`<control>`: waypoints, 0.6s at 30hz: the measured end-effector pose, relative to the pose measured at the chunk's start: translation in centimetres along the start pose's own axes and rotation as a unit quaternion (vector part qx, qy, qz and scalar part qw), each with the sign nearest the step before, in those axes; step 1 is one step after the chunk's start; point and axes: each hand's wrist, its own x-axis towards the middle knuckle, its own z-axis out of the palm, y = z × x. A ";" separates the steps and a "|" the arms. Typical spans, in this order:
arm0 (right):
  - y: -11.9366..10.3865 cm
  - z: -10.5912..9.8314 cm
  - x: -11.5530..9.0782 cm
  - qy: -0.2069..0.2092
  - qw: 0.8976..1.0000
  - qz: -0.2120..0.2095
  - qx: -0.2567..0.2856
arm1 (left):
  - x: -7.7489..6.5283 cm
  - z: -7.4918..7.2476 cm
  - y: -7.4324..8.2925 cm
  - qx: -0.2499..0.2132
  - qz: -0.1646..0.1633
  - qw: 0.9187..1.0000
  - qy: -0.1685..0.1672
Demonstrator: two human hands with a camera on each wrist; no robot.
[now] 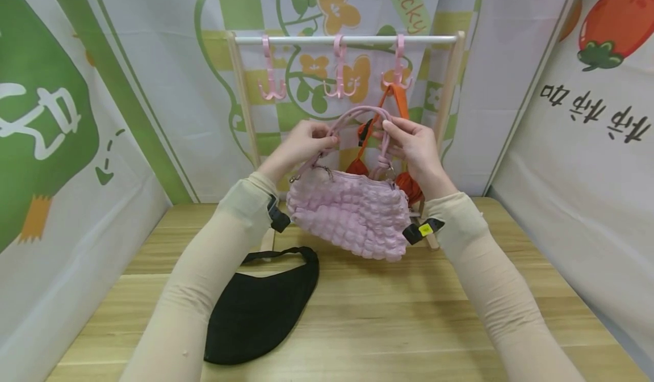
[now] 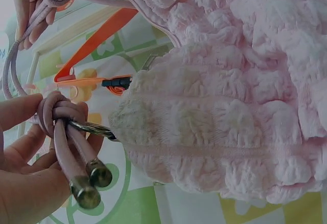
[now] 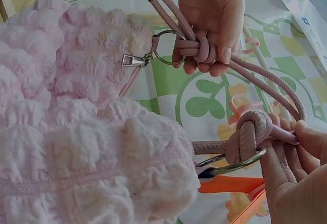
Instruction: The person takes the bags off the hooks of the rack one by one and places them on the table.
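Observation:
A puffy pink handbag (image 1: 352, 214) hangs by its cord handle (image 1: 360, 109) between my two hands, in front of the rack. My left hand (image 1: 309, 141) pinches the handle's left side near its knot. On the right side, my right hand (image 1: 411, 143) grips the same handle between thumb and fingers. Knots and metal rings join the cords to the bag; the right wrist view shows a ring (image 3: 168, 47) and a zip pull (image 3: 134, 60). A black bag (image 1: 260, 308) lies on the table below my left forearm, partly hidden by it.
Behind the handbag stands a rack with a white bar (image 1: 352, 40) and wooden legs. Pink hooks (image 1: 339, 72) hang from it. An orange strap (image 1: 401, 101) hangs on the right hook, with orange items (image 1: 409, 186) partly hidden behind the handbag. Printed curtains surround the wooden table (image 1: 409, 325).

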 end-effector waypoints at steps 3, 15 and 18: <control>0.1 0.0 0.1 0.002 1.000 0.005 -0.001 | 0.0 -0.1 0.0 0.005 0.002 1.000 0.009; 0.4 -0.5 0.1 0.000 0.999 0.031 -0.015 | -0.4 -0.2 0.5 -0.033 -0.015 0.999 0.038; 0.5 -0.5 -0.1 -0.004 0.999 0.031 -0.022 | -0.6 -0.3 0.4 -0.047 -0.018 0.998 0.042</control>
